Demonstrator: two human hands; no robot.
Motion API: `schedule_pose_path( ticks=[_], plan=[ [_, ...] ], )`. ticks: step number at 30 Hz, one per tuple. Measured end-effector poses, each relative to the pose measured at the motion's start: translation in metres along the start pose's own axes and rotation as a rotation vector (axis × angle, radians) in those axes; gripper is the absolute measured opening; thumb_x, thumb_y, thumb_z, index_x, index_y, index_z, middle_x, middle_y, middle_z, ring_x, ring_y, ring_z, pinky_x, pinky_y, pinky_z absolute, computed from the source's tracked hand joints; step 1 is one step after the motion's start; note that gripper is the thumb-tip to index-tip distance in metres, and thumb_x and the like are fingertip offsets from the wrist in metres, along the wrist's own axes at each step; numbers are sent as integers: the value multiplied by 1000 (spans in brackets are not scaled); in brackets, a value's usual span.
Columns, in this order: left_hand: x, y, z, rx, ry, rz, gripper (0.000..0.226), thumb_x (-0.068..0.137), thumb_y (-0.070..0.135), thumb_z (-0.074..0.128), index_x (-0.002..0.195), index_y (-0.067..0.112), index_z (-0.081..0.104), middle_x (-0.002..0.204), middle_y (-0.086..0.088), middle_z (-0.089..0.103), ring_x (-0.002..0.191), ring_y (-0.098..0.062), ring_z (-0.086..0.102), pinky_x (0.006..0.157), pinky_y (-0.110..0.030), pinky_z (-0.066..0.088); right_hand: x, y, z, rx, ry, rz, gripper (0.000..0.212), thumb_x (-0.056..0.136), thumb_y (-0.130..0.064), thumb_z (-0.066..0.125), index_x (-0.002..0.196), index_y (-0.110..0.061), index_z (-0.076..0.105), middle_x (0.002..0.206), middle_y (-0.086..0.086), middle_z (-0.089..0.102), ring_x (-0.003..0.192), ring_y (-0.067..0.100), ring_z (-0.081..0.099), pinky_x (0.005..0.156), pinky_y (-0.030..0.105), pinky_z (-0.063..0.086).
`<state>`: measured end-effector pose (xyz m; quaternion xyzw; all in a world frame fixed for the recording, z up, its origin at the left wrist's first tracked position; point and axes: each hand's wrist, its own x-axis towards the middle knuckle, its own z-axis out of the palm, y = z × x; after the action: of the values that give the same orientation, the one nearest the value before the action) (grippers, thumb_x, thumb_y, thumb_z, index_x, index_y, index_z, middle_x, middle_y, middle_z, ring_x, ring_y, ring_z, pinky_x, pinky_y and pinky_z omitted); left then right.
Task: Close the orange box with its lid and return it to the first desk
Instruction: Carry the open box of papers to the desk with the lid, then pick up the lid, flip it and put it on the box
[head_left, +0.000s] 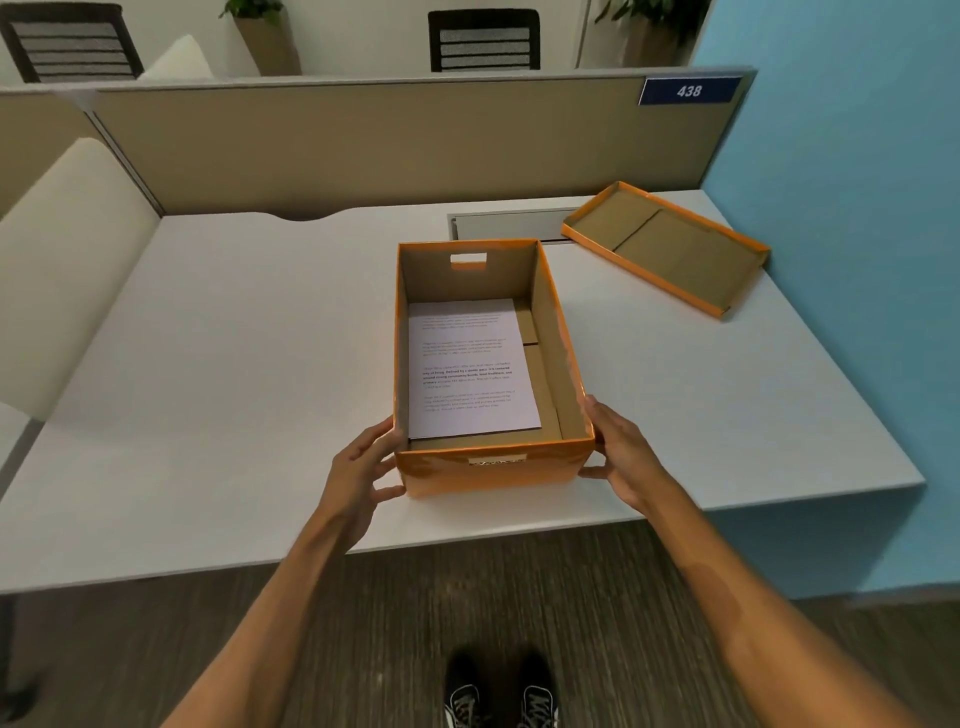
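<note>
While the orange box (441, 474) stands open near the tabletop's (208, 364) front edge, paper (470, 369) inside, the left hand (358, 467) and right hand (623, 452) each wrap a near corner; the lid (670, 249) lies upturned by the far right corner, so closing remains, and which desk this is I cannot tell

Beige partition (363, 140), blue 438 sign (689, 91), black shoes (537, 693), blue wall (852, 208)
</note>
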<state>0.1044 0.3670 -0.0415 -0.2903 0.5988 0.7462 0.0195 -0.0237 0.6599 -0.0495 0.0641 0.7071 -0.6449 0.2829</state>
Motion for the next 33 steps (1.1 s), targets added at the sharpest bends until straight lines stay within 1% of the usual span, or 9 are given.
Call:
schedule_pose_path(
  ticks=[5,9,12,16,19,23,26,28,33],
  plan=[
    [-2,0,2,2,20,2,69,78,52,68,141,27,54,140,2,57,124,-33,53,100,-68,45,1,-3,-1,-28,0,-7,52,87,-71,49,134,-48,52,129,-9,63,120,25,57,88,56,50],
    [-1,-1,2,19,34,5,78,72,58,72,141,27,53,140,3,56,123,-31,53,101,-67,45,2,-4,-2,-58,15,-12,55,87,-71,50,134,-43,54,122,-12,65,116,22,57,85,52,52],
    [0,-1,3,41,58,19,71,75,55,68,140,30,51,138,3,55,122,-28,53,102,-64,45,2,-6,-4,-45,41,-33,56,85,-68,54,131,-36,59,119,-8,69,115,21,61,78,44,55],
    [6,2,1,115,90,72,59,88,45,65,142,28,48,138,0,55,131,-31,52,106,-58,43,4,-12,-5,-30,67,-77,51,89,-61,54,126,-27,65,116,-2,73,113,22,65,90,49,55],
    [8,9,2,285,148,159,64,88,51,64,145,28,43,151,-4,47,137,-30,46,107,-53,40,4,-19,-4,-38,96,-131,39,97,-49,53,124,-25,67,114,-3,74,112,20,66,90,46,56],
    [5,31,17,543,248,348,74,84,57,62,148,27,39,158,-5,41,141,-31,42,108,-55,38,-2,-29,-7,-62,182,-175,42,97,-42,57,131,-20,63,128,1,67,117,21,62,96,47,53],
    [2,50,41,609,208,473,76,80,57,59,146,24,42,156,-6,42,139,-30,43,107,-47,38,-9,-37,-16,-72,227,-219,45,96,-38,60,136,-18,59,131,0,63,118,18,61,95,41,53],
    [-2,57,60,610,153,536,69,83,51,60,144,22,44,154,-7,44,137,-30,44,105,-41,38,-13,-41,-23,-68,236,-249,44,96,-36,60,136,-18,59,130,0,64,117,16,61,93,37,53],
    [-2,66,113,627,54,598,54,92,35,64,141,20,48,151,-6,48,136,-25,45,112,-53,39,-14,-54,-48,-50,245,-290,39,96,-31,62,133,-18,63,127,-1,67,115,14,64,94,36,55]
  ],
)
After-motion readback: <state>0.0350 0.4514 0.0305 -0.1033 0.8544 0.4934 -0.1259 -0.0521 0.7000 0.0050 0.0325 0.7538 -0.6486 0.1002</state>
